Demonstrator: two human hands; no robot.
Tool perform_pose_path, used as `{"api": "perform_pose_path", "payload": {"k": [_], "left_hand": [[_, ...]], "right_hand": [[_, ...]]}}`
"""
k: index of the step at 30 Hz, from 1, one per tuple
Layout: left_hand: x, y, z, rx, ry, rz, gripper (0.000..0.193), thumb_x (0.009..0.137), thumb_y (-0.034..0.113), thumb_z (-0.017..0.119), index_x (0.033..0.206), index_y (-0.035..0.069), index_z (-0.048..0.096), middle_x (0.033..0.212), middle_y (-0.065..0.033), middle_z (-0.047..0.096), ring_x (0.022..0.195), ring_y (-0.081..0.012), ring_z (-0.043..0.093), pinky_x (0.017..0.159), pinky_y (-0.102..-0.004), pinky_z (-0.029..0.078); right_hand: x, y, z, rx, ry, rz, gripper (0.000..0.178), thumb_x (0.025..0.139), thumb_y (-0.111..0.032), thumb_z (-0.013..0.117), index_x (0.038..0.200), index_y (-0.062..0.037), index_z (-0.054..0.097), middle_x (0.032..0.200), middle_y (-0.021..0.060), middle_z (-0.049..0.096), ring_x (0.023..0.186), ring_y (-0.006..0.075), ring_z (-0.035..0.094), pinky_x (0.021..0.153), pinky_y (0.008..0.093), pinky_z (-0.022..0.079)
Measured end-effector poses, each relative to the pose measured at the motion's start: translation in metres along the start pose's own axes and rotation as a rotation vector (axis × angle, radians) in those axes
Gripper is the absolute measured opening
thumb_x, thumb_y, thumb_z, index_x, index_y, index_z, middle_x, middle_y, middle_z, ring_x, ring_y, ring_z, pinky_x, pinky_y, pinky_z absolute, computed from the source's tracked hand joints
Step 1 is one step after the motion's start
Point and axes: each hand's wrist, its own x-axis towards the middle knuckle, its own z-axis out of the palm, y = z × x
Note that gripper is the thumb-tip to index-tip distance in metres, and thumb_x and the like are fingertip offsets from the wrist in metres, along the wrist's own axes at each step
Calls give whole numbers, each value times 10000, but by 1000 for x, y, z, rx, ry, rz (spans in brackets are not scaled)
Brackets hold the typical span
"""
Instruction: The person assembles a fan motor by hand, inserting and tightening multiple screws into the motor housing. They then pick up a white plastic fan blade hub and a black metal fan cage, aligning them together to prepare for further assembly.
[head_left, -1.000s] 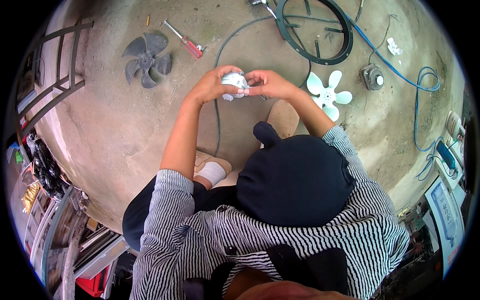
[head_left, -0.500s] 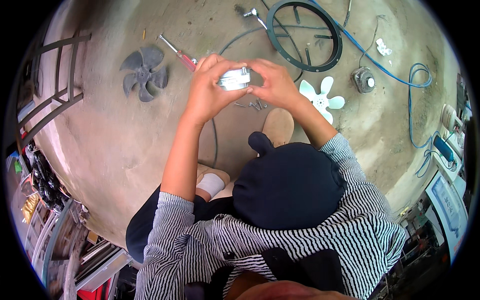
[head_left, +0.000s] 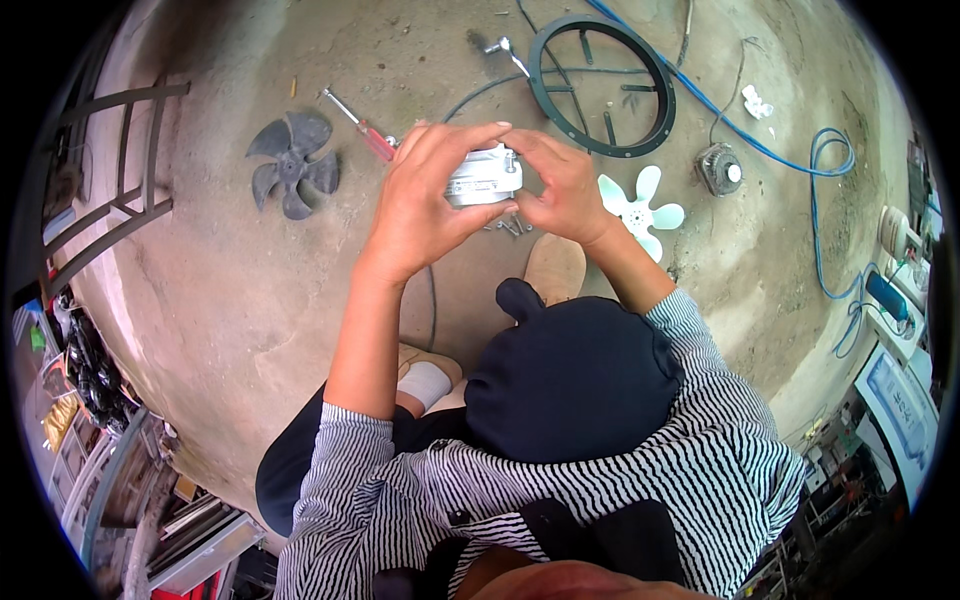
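Above the floor, a silvery-white motor housing (head_left: 485,176) is held between my two hands. Fingers and thumb of my left hand (head_left: 425,190) wrap its left side. My right hand (head_left: 562,185) grips the opposite end, fingertips at the top corner and thumb low down. The palms hide part of the housing. Several small screws (head_left: 515,225) lie on the floor just below the hands. Left of them rests a screwdriver (head_left: 375,140) with a red handle. A white fan blade (head_left: 637,214) lies beside my right wrist.
A dark fan blade (head_left: 291,165) lies at the left, and a black ring frame (head_left: 655,135) at the far side with a ratchet wrench (head_left: 497,46) nearby. Another motor (head_left: 719,168) with a cord, white scraps (head_left: 757,102) and a blue hose (head_left: 730,120) are at the right.
The housing has tilted and turned a little in my hands, showing more of its ribbed face. My left fingers have stretched farther over its top.
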Motion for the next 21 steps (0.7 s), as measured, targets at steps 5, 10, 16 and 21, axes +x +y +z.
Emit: {"api": "perform_pose_path", "payload": {"k": [5, 10, 16, 21], "left_hand": [[-1, -4, 2, 8, -11, 38, 578, 614, 131, 890, 1160, 164, 705, 1068, -29, 666, 1030, -277, 599, 924, -401, 485], [-2, -4, 2, 4, -14, 36, 520, 626, 120, 885, 1117, 172, 723, 1096, -20, 656, 1040, -270, 590, 909, -393, 490], [-4, -6, 4, -32, -36, -5, 489, 642, 120, 881, 1103, 172, 726, 1110, -12, 649, 1048, -263, 584, 907, -387, 486], [-4, -6, 4, -49, -45, -21, 482, 645, 126, 880, 1099, 171, 726, 1108, -9, 650, 1047, -261, 584, 920, -389, 478]], "right_hand": [[0, 0, -1, -11, 13, -12, 588, 637, -74, 767, 1214, -84, 656, 1140, 97, 714, 965, 283, 710, 767, 343, 577], [3, -5, -5, -31, 3, -7, 560, 651, -85, 781, 1198, -93, 664, 1121, 77, 718, 940, 269, 715, 746, 333, 579], [3, -5, -4, -35, 25, -11, 538, 646, -88, 783, 1172, -90, 674, 1105, 72, 719, 915, 260, 717, 721, 328, 580], [3, -6, -4, -44, 29, -7, 528, 647, -89, 781, 1165, -88, 678, 1107, 71, 720, 910, 258, 720, 721, 324, 582]]}}
